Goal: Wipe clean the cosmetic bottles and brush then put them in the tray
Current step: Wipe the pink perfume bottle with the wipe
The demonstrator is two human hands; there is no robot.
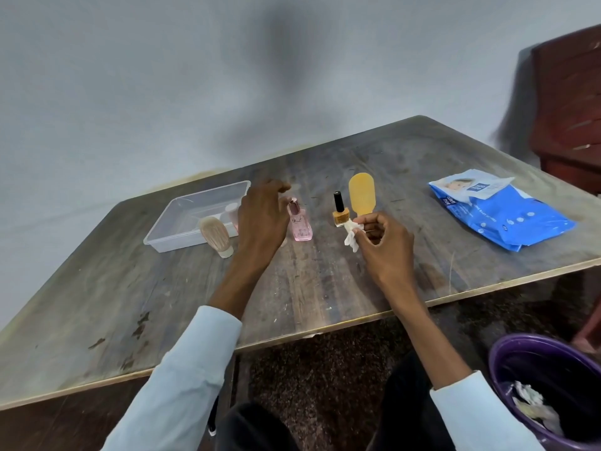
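On the worn wooden desk [325,288] in front of me, a blue pack of wipes [497,213] lies far to my right, and a purple bin [507,362] with crumpled wipes in it stands on the floor by my right knee. The clear plastic tray [182,213] sits to my left, with a beige tube [216,236] lying against its near wall, outside it; something pale and pinkish shows through the tray's right end, but my hand hides most of it and I cannot tell what it is. Between my hands stand 2 bottles: a pink perfume bottle [300,227] and an orange nail-polish bottle [339,213] with a black cap, both upright and well apart. My left hand [260,222] hovers just beside the pink bottle, fingers loosely spread, gripping nothing. My right hand [383,242] pinches a white wipe [352,234] around the handle of the yellow brush [362,195], whose flat head points away from me, just beside the nail polish.
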